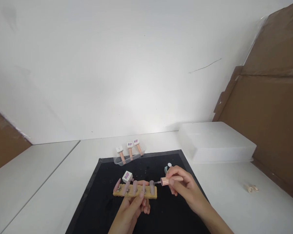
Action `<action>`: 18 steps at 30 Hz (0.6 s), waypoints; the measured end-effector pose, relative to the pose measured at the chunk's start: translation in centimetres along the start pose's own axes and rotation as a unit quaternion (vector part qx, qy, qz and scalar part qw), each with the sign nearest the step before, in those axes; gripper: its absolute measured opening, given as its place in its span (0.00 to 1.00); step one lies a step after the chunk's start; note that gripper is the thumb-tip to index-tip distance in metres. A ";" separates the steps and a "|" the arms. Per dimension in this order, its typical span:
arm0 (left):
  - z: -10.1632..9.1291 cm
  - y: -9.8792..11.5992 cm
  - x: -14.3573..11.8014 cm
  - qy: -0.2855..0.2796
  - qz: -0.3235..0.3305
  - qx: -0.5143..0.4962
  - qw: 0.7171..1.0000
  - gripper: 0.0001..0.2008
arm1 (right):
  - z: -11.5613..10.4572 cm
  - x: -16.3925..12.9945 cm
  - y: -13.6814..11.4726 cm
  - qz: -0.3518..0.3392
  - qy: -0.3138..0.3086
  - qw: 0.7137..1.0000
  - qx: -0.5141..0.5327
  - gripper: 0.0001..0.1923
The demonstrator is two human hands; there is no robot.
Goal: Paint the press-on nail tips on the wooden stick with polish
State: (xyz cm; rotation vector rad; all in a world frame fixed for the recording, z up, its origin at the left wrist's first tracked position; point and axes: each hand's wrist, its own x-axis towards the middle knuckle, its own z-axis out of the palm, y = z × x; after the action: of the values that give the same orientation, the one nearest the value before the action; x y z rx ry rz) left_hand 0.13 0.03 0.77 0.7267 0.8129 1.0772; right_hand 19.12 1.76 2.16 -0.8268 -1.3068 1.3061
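Observation:
My left hand (134,208) grips a tan nail display stand (139,196) from below, its thumb on the front face. Several long false nails (135,186) in pale pinkish mauve stand along this strip. Pinched in my right hand (183,183) is a nail polish brush (167,181) with a pink handle, pointing left. Its bristle tip is at the rightmost nail (151,187), touching or very close to it. Behind the strip's left half, an open-looking white polish bottle (127,176) lies or stands on the black mat, its neck partly hidden.
A clear tray (116,160) with three pink-capped polish bottles (130,150) sits at the mat's far edge. Behind my right hand is a small bottle with a white top (169,165). A translucent plastic bin (217,143) stands right of the black mat (92,208); small beige rings (251,188) lie nearer.

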 end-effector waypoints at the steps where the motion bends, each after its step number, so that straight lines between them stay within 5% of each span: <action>1: 0.0 0.0 0.0 0.000 0.000 0.001 1.000 0.20 | 0.0 0.0 0.1 0.003 0.012 1.000 0.020 0.08; 10: 0.2 0.1 -0.2 0.000 -0.001 0.020 1.000 0.20 | 0.0 0.2 0.1 0.025 0.036 0.982 0.184 0.08; 18: 0.3 0.0 -0.2 0.007 -0.004 0.057 0.998 0.19 | 0.0 0.1 0.1 0.009 0.012 0.988 0.157 0.12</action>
State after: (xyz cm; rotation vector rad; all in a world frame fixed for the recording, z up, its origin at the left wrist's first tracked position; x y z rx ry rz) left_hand 0.32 -0.22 0.98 0.8121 0.8933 1.0363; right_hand 19.10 1.83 2.10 -0.6324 -1.0415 1.4655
